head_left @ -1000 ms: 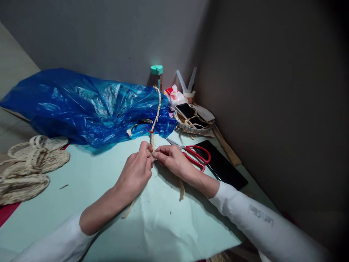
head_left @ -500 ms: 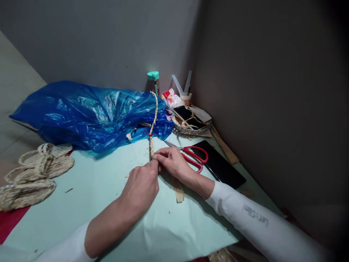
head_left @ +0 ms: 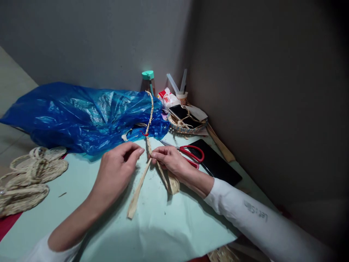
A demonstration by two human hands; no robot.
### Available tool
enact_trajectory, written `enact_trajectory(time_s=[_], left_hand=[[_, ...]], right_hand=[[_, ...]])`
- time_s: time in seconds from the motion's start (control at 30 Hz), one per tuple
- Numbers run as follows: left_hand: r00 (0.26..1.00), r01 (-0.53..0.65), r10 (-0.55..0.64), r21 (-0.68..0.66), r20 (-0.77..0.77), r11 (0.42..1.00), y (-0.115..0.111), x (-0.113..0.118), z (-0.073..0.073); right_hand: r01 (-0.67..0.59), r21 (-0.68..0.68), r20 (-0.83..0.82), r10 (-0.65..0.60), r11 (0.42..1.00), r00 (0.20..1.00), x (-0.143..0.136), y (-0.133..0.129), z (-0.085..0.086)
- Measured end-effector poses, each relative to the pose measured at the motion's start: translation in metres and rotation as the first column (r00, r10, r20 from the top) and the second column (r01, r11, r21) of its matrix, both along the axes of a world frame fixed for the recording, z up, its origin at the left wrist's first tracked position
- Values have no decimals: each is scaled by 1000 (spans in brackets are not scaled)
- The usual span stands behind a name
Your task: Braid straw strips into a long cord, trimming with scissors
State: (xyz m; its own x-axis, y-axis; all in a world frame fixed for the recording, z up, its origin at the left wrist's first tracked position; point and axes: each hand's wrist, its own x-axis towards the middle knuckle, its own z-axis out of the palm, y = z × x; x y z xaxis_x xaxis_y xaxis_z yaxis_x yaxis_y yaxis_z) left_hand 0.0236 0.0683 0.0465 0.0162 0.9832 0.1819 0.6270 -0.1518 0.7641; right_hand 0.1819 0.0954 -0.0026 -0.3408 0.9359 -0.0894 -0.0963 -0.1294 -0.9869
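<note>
A thin braid (head_left: 151, 112) of flat, pale dried plant fibre runs down from the blue plastic bag towards me, with a red tie (head_left: 144, 134) around it. My right hand (head_left: 170, 158) pinches the braid's lower end between thumb and forefinger. From that point one loose strand (head_left: 137, 194) hangs down to the left; other wide strands (head_left: 172, 183) drop below the right hand. Just left of the braid is my left hand (head_left: 117, 165), fingers loosely curled, a gap showing behind the thumb and nothing visible in it. Red-handled scissors (head_left: 200, 153) lie beyond the right hand.
A blue plastic bag (head_left: 81, 112) spreads across the back. Braided fibre coils (head_left: 40, 171) lie at left. Behind the scissors is a black tablet-like slab (head_left: 220, 163). A basket (head_left: 185, 129) holding a phone, a green-capped bottle (head_left: 148, 75) and a cup (head_left: 181, 97) stand near the wall.
My left hand has moved from beside the right hand up and left, away from the braid's end. One strand now hangs free at left. My right hand keeps its pinch.
</note>
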Motion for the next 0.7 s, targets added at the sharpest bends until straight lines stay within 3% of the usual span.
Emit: enact_trajectory(time_s=[0.07,0.17,0.27,0.4,0.5,0.6,0.7], left_hand=[[981,132,-107,-154,164,979,14,-5,-7],[878,361,-169,-388,448,848,26,-3,-21],[774,480,-122,-450,621,753,26,1,-26],[661,555,-29,-462,750,692,24,3,-25],[643,527,54,-492,764,693,24,4,-27],[677,469,65,-498,733,729,23,6,-31],[740,379,55,-482,671,790,19,8,-34]], right_hand=[[8,21,6,-8,1000,1000,-1,-2,-1],[20,52,28,-21,998,999,-2,-3,-2],[8,44,-6,-7,999,1000,-4,-2,-2],[-53,64,5,53,997,999,-4,1,-4],[-61,128,127,44,990,991,1,2,-4],[-133,185,253,84,974,964,8,1,2],[-223,341,530,10,913,848,12,-4,13]])
